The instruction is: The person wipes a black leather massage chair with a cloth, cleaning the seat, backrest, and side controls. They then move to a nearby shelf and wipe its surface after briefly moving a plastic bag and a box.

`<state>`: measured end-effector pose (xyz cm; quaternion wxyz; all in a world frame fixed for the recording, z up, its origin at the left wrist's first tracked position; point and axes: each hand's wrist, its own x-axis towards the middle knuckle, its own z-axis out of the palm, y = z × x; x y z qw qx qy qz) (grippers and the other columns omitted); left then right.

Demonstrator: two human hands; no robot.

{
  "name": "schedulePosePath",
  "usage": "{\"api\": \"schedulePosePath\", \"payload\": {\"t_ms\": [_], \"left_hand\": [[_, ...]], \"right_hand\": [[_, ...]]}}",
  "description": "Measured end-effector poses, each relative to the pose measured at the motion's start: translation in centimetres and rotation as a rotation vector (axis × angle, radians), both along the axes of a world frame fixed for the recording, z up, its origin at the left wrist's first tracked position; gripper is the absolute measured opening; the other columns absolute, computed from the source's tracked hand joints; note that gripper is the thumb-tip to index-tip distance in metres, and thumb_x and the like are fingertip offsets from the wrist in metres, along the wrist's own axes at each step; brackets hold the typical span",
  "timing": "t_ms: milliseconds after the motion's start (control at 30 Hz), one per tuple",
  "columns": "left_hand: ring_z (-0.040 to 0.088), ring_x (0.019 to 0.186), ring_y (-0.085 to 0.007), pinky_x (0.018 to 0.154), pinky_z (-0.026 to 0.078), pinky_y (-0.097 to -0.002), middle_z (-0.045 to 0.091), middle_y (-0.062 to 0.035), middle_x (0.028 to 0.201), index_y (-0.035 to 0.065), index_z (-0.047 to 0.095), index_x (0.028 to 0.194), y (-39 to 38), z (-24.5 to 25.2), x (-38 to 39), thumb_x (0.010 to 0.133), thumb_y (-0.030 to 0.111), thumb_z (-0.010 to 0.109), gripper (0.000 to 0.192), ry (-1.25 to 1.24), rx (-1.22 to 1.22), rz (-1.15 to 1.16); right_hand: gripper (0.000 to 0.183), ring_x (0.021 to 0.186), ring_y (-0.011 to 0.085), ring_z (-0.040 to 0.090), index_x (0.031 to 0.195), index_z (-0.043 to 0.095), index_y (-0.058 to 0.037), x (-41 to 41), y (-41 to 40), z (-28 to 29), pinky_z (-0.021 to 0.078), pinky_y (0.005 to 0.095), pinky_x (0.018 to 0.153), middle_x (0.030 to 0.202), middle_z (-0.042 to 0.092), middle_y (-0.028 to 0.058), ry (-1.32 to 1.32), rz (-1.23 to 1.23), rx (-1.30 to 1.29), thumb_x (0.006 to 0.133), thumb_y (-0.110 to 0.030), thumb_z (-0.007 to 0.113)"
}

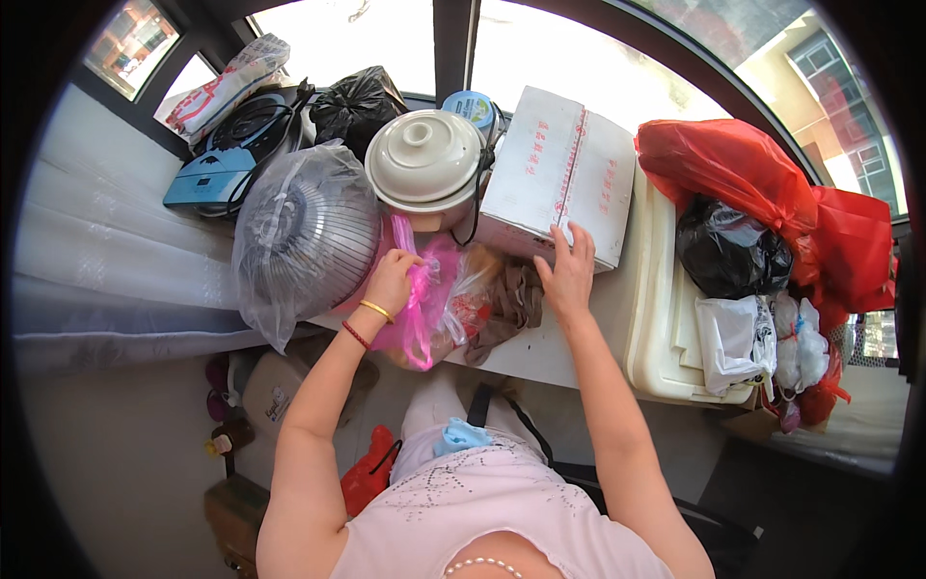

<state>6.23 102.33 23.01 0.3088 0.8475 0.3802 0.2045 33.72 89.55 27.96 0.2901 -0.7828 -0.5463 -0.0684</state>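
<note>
My left hand (394,284) grips the top of a pink plastic bag (416,333) at the front of the windowside surface. My right hand (569,271) has its fingers spread at the front edge of a white cardboard box (557,174); whether the fingertips touch it, I cannot tell. Between my hands lie a clear plastic bag (470,307) with reddish contents and a crumpled brown cloth (510,311). Left of the pink bag is a round ribbed fan guard (318,235) wrapped in clear plastic. Behind it sits a cream lidded pot (423,163), with a black cord at its right side.
A cream plastic storage lid (651,318) is right of the box, beside a black plastic bag (731,250), a red bag (723,159) and a white bag (731,344). A blue appliance (210,177) stands back left. Windows rise behind; a curtain (130,275) hangs left.
</note>
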Motion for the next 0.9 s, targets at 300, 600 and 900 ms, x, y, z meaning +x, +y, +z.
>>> {"api": "schedulePosePath", "payload": {"t_ms": [300,600,900], "left_hand": [[0.052,0.097,-0.0314,0.085,0.045,-0.0392,0.057,-0.0105,0.103,0.0096,0.059,0.105,2.1,4.8,3.2,0.076,0.004,0.057,0.030,0.010,0.126,-0.194],[0.053,0.102,-0.0251,0.084,0.045,-0.0369,0.059,-0.0054,0.102,0.0096,0.062,0.096,2.3,5.8,17.0,0.071,0.012,0.066,0.025,-0.133,0.409,-0.449],[0.050,0.110,-0.0270,0.090,0.043,-0.0391,0.058,-0.0048,0.113,0.0083,0.060,0.104,3.2,4.8,20.8,0.074,0.013,0.063,0.031,0.000,0.483,-0.666]], "right_hand": [[0.036,0.124,0.0332,0.040,0.108,0.061,-0.0139,7.0,2.8,1.6,0.0336,0.0507,0.099,0.128,0.050,0.0081,-0.426,0.104,-0.447,0.073,-0.019,0.066],[0.039,0.124,0.0295,0.040,0.117,0.055,-0.0157,5.2,3.4,2.5,0.0351,0.0467,0.099,0.128,0.050,0.0070,-0.486,0.288,-0.566,0.078,-0.020,0.058],[0.014,0.116,0.0284,0.046,0.088,0.063,-0.0099,8.1,2.6,5.9,0.0322,0.0466,0.100,0.109,0.058,0.0072,-0.587,0.440,-0.446,0.077,-0.015,0.055]]}}
